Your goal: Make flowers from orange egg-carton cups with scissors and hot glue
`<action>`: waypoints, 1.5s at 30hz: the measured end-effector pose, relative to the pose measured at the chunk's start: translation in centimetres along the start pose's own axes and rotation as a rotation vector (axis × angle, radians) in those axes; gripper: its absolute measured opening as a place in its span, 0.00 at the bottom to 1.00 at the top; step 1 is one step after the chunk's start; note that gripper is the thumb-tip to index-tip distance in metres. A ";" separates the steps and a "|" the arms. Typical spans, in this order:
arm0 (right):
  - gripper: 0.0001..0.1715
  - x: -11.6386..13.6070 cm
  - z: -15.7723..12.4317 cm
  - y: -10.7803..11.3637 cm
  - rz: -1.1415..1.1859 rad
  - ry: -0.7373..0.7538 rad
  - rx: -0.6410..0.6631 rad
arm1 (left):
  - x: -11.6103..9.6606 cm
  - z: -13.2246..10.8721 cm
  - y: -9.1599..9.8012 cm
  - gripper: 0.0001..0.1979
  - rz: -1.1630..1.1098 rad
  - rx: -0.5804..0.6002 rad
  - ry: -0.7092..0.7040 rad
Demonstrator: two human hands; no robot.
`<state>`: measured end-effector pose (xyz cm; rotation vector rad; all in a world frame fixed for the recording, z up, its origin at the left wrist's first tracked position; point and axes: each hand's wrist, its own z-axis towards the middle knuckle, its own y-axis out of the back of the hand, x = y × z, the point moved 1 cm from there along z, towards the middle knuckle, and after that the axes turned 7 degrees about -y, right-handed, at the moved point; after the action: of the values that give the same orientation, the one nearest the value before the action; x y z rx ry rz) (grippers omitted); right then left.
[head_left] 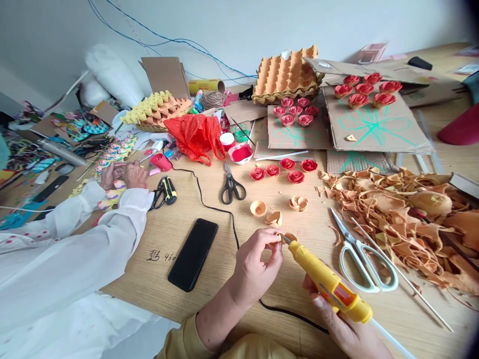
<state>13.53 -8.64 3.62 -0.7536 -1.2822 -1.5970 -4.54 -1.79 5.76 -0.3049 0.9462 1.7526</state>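
My left hand [259, 259] pinches a small tan egg-carton petal piece [288, 239] between thumb and fingertips. In my right hand [337, 319] is a yellow hot glue gun [324, 276], its metal nozzle touching or almost touching the piece. A white glue stick [391, 339] sticks out of the gun's back end. Just beyond my hands lie a tan cup [258, 208], a loose curved petal piece [274, 218] and a tan layered flower [298, 203]. Several red-painted flowers [295, 176] sit farther back.
White-handled scissors [368, 264], a thin stick [404, 276] and a heap of carton scraps [396, 214] lie at right. A black phone [193, 254], black scissors [231, 185] and a cable [234, 224] are at left. A co-worker's hands [125, 174] work at far left.
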 end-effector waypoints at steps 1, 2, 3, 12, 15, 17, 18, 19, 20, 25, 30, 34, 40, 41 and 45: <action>0.08 0.1 0.1 0.1 -0.016 0.010 0.006 | 0.1 -0.1 0.0 0.13 0.002 0.001 0.000; 0.09 0.1 0.1 0.1 -0.032 0.019 0.010 | 0.1 -0.1 0.0 0.13 0.004 0.002 0.000; 0.10 0.1 0.2 0.1 -0.050 0.031 0.008 | 0.2 -0.2 0.0 0.13 0.007 0.001 0.003; 0.04 -0.1 0.1 0.0 -0.099 0.077 -0.018 | 0.1 -0.1 0.0 0.13 0.050 -0.004 -0.013; 0.03 -0.2 0.1 -0.1 -0.090 0.072 -0.002 | 0.1 -0.1 0.0 0.14 0.056 0.002 -0.022; 0.04 -0.3 0.0 -0.2 -0.076 0.052 0.032 | 0.1 -0.1 0.0 0.14 0.049 0.007 -0.019; 0.04 -0.4 0.0 -0.2 -0.069 0.044 0.045 | 0.2 -0.2 0.0 0.14 0.044 0.008 -0.016; 0.04 -0.4 0.0 -0.2 -0.061 0.039 0.052 | 0.2 -0.2 0.0 0.14 0.038 0.008 -0.012; 0.04 -0.4 -0.1 -0.2 -0.056 0.038 0.055 | 0.2 -0.2 0.0 0.14 0.033 0.007 -0.007; 0.04 -0.4 -0.1 -0.2 -0.061 0.037 0.065 | 0.2 -0.2 -0.1 0.13 0.016 0.006 0.002; 0.04 -0.8 -0.4 -0.4 -0.068 0.009 0.065 | 0.0 0.0 0.1 0.13 0.041 0.001 -0.012; 0.04 -1.1 -0.6 -0.4 -0.055 0.010 0.069 | 0.0 0.1 0.2 0.14 0.066 0.005 -0.028; 0.06 -1.1 -0.7 -0.4 -0.040 0.007 0.061 | 0.0 0.0 0.1 0.14 0.073 0.010 -0.034; 0.07 -1.1 -0.7 -0.5 -0.041 0.007 0.060 | 0.0 0.0 0.1 0.14 0.070 0.011 -0.030; 0.07 -0.9 -0.5 -0.4 -0.049 0.012 0.058 | -0.1 0.0 0.1 0.13 0.062 0.011 -0.009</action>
<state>13.50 -8.82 2.55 -0.6808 -1.3415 -1.5942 -4.55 -1.89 5.90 -0.2626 0.9674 1.8028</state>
